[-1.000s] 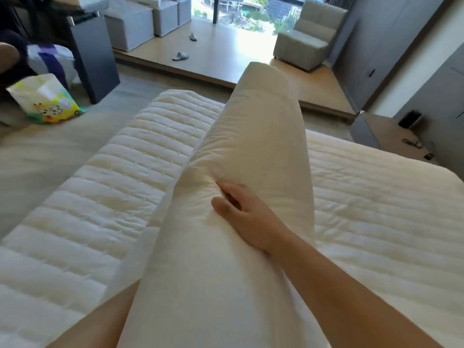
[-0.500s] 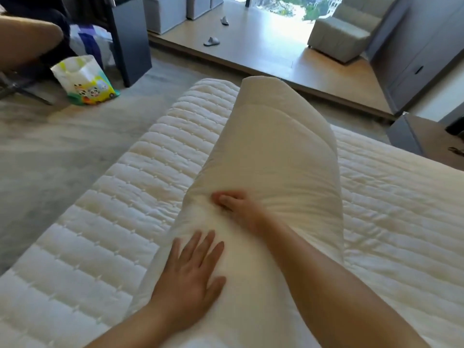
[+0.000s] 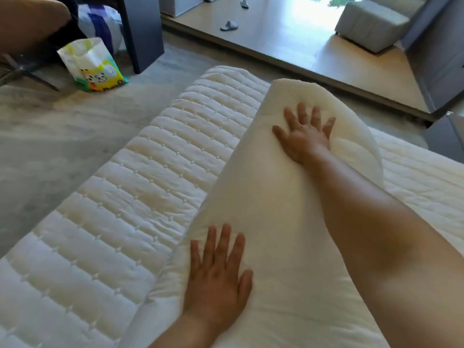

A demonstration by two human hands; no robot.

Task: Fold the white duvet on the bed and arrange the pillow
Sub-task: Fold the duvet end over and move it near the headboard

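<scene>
A long cream-white pillow (image 3: 271, 197) lies lengthwise on the quilted white mattress (image 3: 120, 222), running from the near edge toward the far side of the bed. My left hand (image 3: 218, 277) lies flat on its near end with the fingers spread. My right hand (image 3: 305, 133) presses flat on its far end, fingers straight and spread, and dents the filling there. Neither hand grips anything. No duvet is in sight.
A colourful paper bag (image 3: 93, 64) stands on the grey floor left of the bed, beside a dark cabinet (image 3: 140, 31). Beyond a raised wooden step (image 3: 288, 46) lie slippers (image 3: 229, 25) and a grey armchair (image 3: 371, 23). A dark bedside table (image 3: 447, 136) sits at the right.
The pillow has come down from raised to lying on the mattress. My right hand let go of its pinch and slid to the far end, now flat. My left hand came onto the near end.
</scene>
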